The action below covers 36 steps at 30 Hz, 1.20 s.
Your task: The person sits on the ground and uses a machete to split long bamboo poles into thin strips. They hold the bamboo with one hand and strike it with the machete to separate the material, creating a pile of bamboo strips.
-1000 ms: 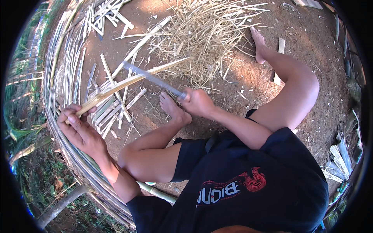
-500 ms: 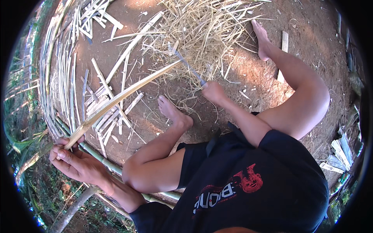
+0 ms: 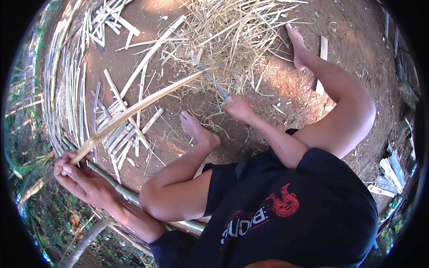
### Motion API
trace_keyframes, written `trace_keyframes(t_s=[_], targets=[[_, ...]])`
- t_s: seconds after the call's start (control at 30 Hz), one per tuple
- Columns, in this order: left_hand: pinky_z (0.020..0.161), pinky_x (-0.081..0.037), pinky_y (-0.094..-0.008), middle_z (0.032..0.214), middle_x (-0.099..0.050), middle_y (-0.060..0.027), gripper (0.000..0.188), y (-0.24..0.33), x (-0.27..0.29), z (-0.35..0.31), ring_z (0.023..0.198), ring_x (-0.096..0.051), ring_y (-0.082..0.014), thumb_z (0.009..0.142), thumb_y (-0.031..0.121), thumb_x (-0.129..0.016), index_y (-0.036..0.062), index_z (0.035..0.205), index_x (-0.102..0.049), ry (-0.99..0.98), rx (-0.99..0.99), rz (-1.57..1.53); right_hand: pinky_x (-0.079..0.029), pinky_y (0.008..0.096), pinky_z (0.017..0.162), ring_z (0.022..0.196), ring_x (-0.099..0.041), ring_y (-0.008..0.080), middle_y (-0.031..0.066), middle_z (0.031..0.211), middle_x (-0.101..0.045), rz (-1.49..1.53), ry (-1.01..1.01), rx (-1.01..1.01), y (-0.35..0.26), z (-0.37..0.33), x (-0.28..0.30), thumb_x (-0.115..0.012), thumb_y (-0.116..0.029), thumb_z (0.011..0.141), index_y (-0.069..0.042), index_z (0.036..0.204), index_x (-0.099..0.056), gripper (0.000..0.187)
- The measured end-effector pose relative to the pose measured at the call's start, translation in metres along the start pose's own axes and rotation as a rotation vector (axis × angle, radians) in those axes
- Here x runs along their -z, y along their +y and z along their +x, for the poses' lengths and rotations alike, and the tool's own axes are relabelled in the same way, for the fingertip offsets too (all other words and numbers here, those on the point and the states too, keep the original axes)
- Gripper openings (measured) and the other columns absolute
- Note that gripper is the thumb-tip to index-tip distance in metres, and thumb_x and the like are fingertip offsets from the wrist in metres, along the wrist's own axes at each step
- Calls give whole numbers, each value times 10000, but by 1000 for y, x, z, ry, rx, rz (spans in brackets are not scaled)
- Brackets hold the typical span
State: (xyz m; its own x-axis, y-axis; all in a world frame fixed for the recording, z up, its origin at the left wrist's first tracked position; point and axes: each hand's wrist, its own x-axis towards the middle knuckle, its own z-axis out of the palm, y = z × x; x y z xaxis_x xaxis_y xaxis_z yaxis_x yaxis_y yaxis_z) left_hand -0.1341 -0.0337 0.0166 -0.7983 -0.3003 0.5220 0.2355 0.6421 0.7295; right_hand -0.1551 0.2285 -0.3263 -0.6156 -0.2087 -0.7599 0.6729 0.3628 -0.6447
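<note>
My left hand [image 3: 85,181] is closed around the near end of a long split bamboo strip [image 3: 138,107], which slants up to the right over the ground. In my right hand [image 3: 239,108] is the handle of a knife [image 3: 213,79]. Its narrow blade points up and to the left, slightly blurred, and meets or crosses the strip's far end; whether they touch I cannot tell. Beneath that end lies a heap of thin pale shavings [image 3: 228,40].
Cut bamboo pieces [image 3: 120,138] lie piled left of my left foot [image 3: 199,129]. Long thin strips [image 3: 73,85] run along the left side. A green bamboo pole [image 3: 127,193] passes beneath my left leg. A flat slat [image 3: 321,64] lies beside my right foot [image 3: 298,47].
My right hand and the knife have shifted a little to the left. My left hand and the strip have also moved slightly left, the strip's far end a little lower.
</note>
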Motion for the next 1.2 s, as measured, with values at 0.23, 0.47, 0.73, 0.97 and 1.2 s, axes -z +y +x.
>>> trace_keyframes(t_s=[0.23,0.47,0.73,0.97,1.2], targets=[[675,-520,-276,963,-546,-120,215,2,-1,-11,792,-554,-153,1044,227,-403,19,1070,-452,26,-5,35,-500,410,549,571,-640,290,168,635,-620,-140,68,698,-20,-69,-36,-641,-170,792,-32,893,-627,172],[674,-505,-271,946,-532,-108,197,2,-1,-19,777,-547,-149,1047,227,-399,35,1037,-441,58,-5,62,-502,434,606,585,-628,331,214,670,-629,-190,84,540,-8,-60,-22,-607,-179,802,4,890,-632,205],[658,-495,-261,940,-524,-105,184,8,-4,-17,764,-539,-143,1048,211,-391,36,1024,-442,54,-17,103,-502,434,642,628,-637,312,188,681,-638,-138,108,330,13,-28,-10,-591,-192,810,-15,870,-632,192],[696,-502,-299,955,-551,-101,242,8,-15,-6,773,-559,-166,1052,237,-382,14,1029,-474,71,2,92,-517,475,728,747,-654,385,249,822,-663,-102,139,18,61,33,17,-558,-195,807,19,908,-654,256],[685,-480,-277,959,-544,-92,235,6,-13,-3,797,-555,-153,1050,244,-394,24,1078,-470,89,53,98,-521,480,659,650,-629,374,233,714,-633,-406,153,373,61,32,5,-567,-210,818,27,835,-614,243]])
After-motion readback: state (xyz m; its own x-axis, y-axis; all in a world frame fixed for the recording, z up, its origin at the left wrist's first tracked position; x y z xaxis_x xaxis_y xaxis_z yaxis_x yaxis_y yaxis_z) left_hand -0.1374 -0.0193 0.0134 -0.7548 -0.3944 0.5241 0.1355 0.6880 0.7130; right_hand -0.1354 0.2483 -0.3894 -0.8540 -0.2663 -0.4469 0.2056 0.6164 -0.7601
